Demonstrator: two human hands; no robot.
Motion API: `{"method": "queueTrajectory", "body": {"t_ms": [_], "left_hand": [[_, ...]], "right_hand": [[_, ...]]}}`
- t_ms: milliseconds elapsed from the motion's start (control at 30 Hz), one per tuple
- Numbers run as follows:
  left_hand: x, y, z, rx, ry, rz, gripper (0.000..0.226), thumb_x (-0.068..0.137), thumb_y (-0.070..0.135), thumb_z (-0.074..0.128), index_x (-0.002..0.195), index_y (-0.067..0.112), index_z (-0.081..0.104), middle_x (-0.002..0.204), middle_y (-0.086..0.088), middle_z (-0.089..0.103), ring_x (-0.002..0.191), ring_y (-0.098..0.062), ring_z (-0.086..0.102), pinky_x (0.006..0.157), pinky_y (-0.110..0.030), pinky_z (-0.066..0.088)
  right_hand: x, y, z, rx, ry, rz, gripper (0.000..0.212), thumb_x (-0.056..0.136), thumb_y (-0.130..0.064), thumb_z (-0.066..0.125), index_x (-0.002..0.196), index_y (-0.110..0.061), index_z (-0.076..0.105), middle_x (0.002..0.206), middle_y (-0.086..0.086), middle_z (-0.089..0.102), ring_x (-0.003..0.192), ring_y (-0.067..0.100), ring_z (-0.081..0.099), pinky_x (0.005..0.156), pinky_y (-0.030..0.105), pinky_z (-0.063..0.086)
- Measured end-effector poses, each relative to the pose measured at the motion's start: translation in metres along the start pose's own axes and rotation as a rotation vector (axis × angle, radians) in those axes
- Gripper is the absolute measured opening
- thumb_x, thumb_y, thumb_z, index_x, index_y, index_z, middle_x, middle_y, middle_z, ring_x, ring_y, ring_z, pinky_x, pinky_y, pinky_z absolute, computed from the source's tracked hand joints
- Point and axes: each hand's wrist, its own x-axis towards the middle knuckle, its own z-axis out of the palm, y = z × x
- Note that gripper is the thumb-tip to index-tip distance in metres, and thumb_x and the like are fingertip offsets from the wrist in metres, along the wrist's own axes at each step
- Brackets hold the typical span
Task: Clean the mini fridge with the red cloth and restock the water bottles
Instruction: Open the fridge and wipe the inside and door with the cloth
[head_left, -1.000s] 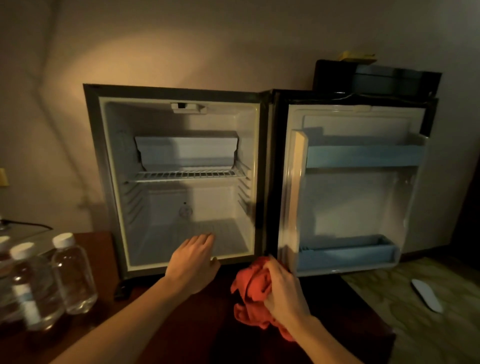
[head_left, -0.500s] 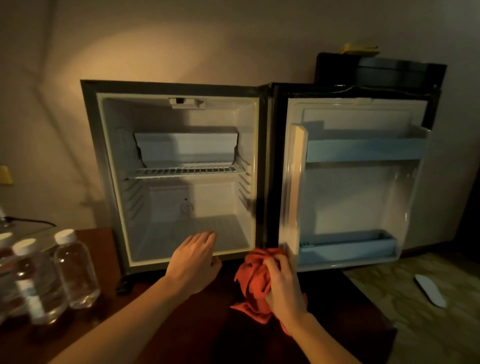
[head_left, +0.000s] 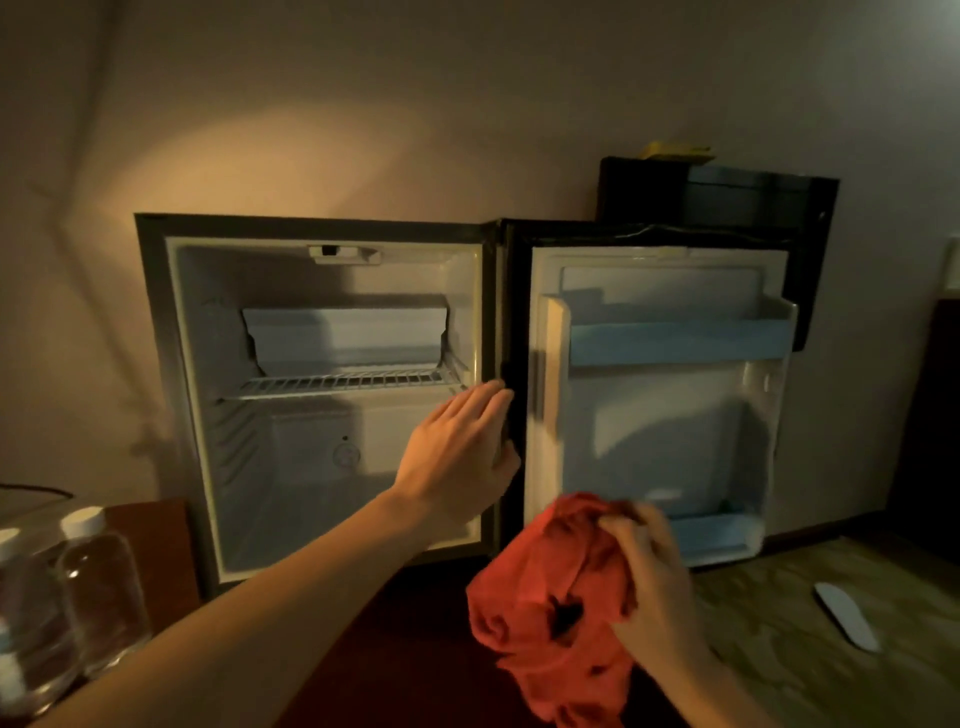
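The fridge (head_left: 332, 395) stands open at centre frame, its door (head_left: 660, 405) swung right, with one wire shelf (head_left: 348, 383) across the white cavity. The left hand (head_left: 462, 452), fingers straight and together, reaches to the cavity's right edge. The right hand (head_left: 649, 571) grips the bunched red cloth (head_left: 550, 587) at lower centre, hanging lengthwise downward. Two upright bottles (head_left: 98, 587) stand on the counter (head_left: 156, 540) at lower left.

Both forearms are bare to the frame edge, and the left hand (head_left: 457, 457) and right hand (head_left: 652, 587) wear nothing.
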Motion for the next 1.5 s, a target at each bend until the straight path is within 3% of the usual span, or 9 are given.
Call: {"method": "queueTrajectory", "body": {"t_ms": [133,233,333,500,600,767,933,1233,1500], "left_hand": [[0.041,0.026,-0.005,0.016,0.071,0.072,0.063,0.087,0.030,0.058,0.145,0.014,0.040,0.153,-0.005,0.038,0.140,-0.020,0.036,0.113,-0.031,0.030],[0.068,0.036,-0.004,0.063,0.082,0.126,0.071,0.089,0.034,0.058,0.151,0.015,0.031,0.160,-0.006,0.024,0.147,-0.021,0.022,0.119,-0.036,0.022],[0.093,0.036,0.001,0.127,0.022,0.159,0.074,0.089,0.036,0.054,0.154,0.017,0.024,0.163,-0.005,0.015,0.150,-0.022,0.011,0.122,-0.039,0.011],[0.111,0.025,0.004,0.167,0.058,0.247,0.065,0.084,0.034,0.057,0.144,0.014,0.044,0.146,-0.006,0.044,0.142,-0.025,0.031,0.120,-0.041,0.022],[0.109,0.024,0.006,0.072,0.095,0.260,0.060,0.086,0.036,0.056,0.141,0.016,0.046,0.144,-0.003,0.043,0.143,-0.020,0.031,0.119,-0.035,0.026],[0.104,0.021,0.006,0.088,0.077,0.232,0.061,0.085,0.043,0.050,0.139,0.015,0.048,0.146,-0.002,0.041,0.141,-0.021,0.031,0.119,-0.030,0.025],[0.099,0.019,0.001,0.026,0.099,0.221,0.060,0.083,0.044,0.057,0.135,0.014,0.050,0.139,0.000,0.046,0.136,-0.019,0.037,0.114,-0.030,0.031],[0.097,0.018,0.001,-0.011,0.157,0.245,0.054,0.083,0.043,0.063,0.129,0.017,0.053,0.129,0.002,0.049,0.132,-0.015,0.039,0.107,-0.025,0.034],[0.107,0.027,0.011,-0.006,0.151,0.189,0.049,0.083,0.049,0.061,0.120,0.017,0.057,0.118,0.001,0.054,0.123,-0.019,0.046,0.103,-0.035,0.045]], "right_hand": [[0.061,0.016,-0.058,-0.140,0.210,-0.167,0.038,0.076,-0.025,0.059,0.112,-0.015,0.054,0.120,0.013,0.047,0.106,0.026,0.051,0.098,0.025,0.038],[0.127,0.036,-0.092,-0.296,0.238,-0.273,0.048,0.074,-0.025,0.071,0.117,-0.014,0.053,0.124,0.022,0.050,0.110,0.039,0.052,0.096,0.043,0.044],[0.195,0.042,-0.114,-0.384,0.247,-0.423,0.040,0.084,-0.029,0.061,0.119,-0.010,0.054,0.124,0.027,0.052,0.112,0.041,0.050,0.099,0.043,0.040],[0.296,0.012,-0.109,-0.404,0.106,-0.552,0.026,0.093,-0.027,0.052,0.112,-0.018,0.067,0.124,0.007,0.057,0.115,0.026,0.053,0.099,0.041,0.045],[0.324,-0.012,-0.081,-0.543,-0.032,-0.744,0.036,0.086,-0.014,0.059,0.121,-0.014,0.063,0.132,0.014,0.051,0.124,0.030,0.042,0.097,0.047,0.048],[0.335,-0.042,-0.040,-0.573,-0.198,-0.881,0.040,0.090,-0.016,0.039,0.123,-0.017,0.062,0.134,0.010,0.052,0.127,0.030,0.043,0.094,0.048,0.049],[0.326,-0.028,-0.047,-0.673,-0.170,-0.898,0.032,0.091,-0.015,0.052,0.120,-0.017,0.066,0.132,0.009,0.056,0.126,0.032,0.043,0.099,0.046,0.046],[0.312,0.011,-0.108,-0.880,-0.090,-0.812,0.035,0.093,-0.018,0.039,0.108,-0.015,0.071,0.124,0.007,0.062,0.110,0.038,0.053,0.081,0.042,0.055],[0.300,0.059,-0.160,-0.836,-0.132,-0.445,0.035,0.085,-0.012,0.066,0.120,-0.012,0.063,0.133,0.013,0.050,0.115,0.037,0.042,0.087,0.053,0.052]]}}
